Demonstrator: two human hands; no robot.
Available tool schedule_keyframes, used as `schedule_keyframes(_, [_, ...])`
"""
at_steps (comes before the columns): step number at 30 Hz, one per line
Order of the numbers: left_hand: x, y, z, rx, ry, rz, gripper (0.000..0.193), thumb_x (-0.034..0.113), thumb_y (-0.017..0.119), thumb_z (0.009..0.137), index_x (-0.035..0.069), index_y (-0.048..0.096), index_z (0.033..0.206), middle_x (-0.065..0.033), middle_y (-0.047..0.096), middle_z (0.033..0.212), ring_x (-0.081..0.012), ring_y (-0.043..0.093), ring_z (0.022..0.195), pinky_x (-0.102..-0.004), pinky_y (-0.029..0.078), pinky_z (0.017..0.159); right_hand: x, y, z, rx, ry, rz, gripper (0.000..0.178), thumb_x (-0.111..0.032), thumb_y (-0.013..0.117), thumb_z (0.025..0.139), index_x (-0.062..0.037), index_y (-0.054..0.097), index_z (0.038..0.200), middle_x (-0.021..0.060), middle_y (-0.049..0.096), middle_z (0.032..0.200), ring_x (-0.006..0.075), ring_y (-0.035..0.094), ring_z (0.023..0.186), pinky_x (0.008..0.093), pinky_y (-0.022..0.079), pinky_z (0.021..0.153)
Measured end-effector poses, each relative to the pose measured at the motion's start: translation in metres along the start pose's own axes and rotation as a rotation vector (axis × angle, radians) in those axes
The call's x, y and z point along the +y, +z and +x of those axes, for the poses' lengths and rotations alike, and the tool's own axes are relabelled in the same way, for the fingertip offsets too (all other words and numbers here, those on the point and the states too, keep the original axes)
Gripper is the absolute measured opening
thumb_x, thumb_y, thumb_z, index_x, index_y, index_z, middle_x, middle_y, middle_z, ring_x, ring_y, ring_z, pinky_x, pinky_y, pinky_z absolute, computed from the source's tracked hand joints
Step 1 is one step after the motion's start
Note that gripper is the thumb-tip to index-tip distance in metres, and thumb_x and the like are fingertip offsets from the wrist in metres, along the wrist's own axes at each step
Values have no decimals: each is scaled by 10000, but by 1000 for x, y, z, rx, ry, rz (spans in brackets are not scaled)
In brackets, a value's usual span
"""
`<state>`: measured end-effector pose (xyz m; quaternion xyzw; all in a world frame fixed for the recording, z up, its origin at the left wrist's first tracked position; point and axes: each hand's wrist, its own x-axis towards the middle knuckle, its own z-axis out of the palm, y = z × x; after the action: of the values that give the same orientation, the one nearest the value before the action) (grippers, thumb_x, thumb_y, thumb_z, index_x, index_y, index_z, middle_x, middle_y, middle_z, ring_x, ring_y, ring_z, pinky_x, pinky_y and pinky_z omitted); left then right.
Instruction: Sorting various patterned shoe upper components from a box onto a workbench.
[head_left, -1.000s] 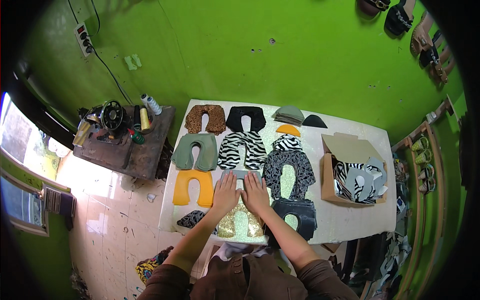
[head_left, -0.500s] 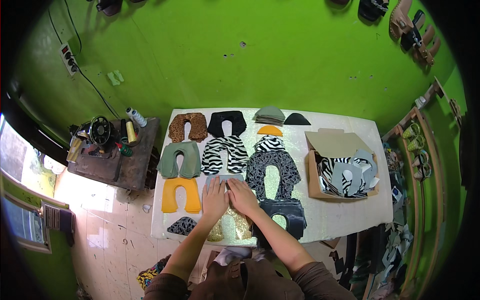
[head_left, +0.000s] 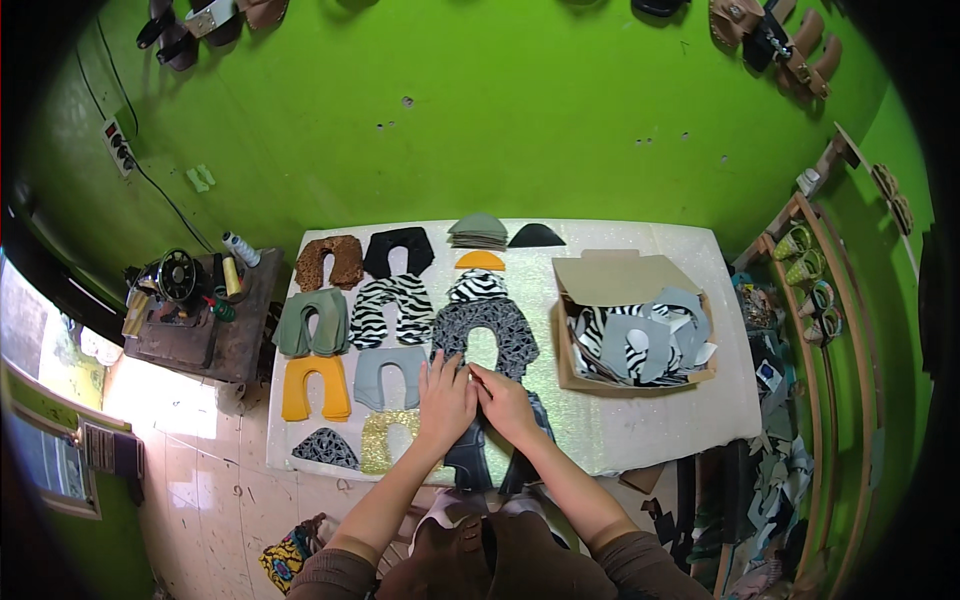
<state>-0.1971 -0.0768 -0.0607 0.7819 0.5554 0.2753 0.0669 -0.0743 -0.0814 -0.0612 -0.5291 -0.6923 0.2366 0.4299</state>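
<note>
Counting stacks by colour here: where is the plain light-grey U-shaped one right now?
In the head view, the light-grey stack lies left of centre on the table, between the orange U-shaped stack and the left hand.

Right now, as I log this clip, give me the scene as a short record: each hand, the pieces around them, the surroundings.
Left hand: over the black pieces, fingertips at the patterned U-shape
Right hand: beside the left; grip unclear
Left of hands: grey U-shape, gold glitter piece
Table right: open cardboard box holding cutouts
Beyond table, left: sewing machine
Wall: green
</note>
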Motion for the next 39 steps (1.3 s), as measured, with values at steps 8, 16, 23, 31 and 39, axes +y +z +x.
schedule_keyframes(8, [81, 8, 19, 98, 118, -83, 233, 98, 496, 781, 23, 567, 991, -110, 514, 1157, -336, 395, 1172, -503, 209, 1005, 3, -84, -11, 161, -115, -9, 228, -69, 568, 802, -8, 583, 1022, 156, 621, 884, 298, 612, 743, 330, 494, 633])
schedule_keyframes(16, [140, 24, 38, 201, 196, -174, 208, 72, 512, 754, 16, 551, 951, -114, 551, 1057, -312, 472, 1084, -466, 292, 964, 17, -143, -15, 183, -143, 10, 244, -13, 577, 779, -17, 590, 1022, 153, 613, 844, 282, 599, 681, 316, 472, 598])
schedule_keyframes(23, [161, 34, 56, 131, 217, -236, 121, 84, 519, 767, 12, 558, 856, -107, 577, 805, -274, 563, 788, -369, 432, 728, 31, -180, -4, 167, -210, -118, 187, -78, 543, 786, -25, 605, 954, 131, 620, 814, 288, 596, 681, 353, 477, 609])
schedule_keyframes(31, [174, 48, 101, -74, 371, -272, 173, 133, 514, 799, 54, 621, 909, -123, 618, 817, -287, 590, 744, -377, 466, 660, 94, -227, 15, 154, 16, -345, 235, -83, 559, 740, -16, 595, 962, 148, 614, 916, 307, 580, 832, 373, 462, 761])
schedule_keyframes(39, [178, 65, 113, -148, 238, -288, 190, 175, 514, 813, 44, 632, 885, -126, 625, 835, -291, 600, 740, -374, 481, 666, 131, -252, 26, -47, 6, -721, 266, -144, 598, 698, -41, 607, 943, 137, 589, 913, 297, 538, 928, 416, 362, 899])
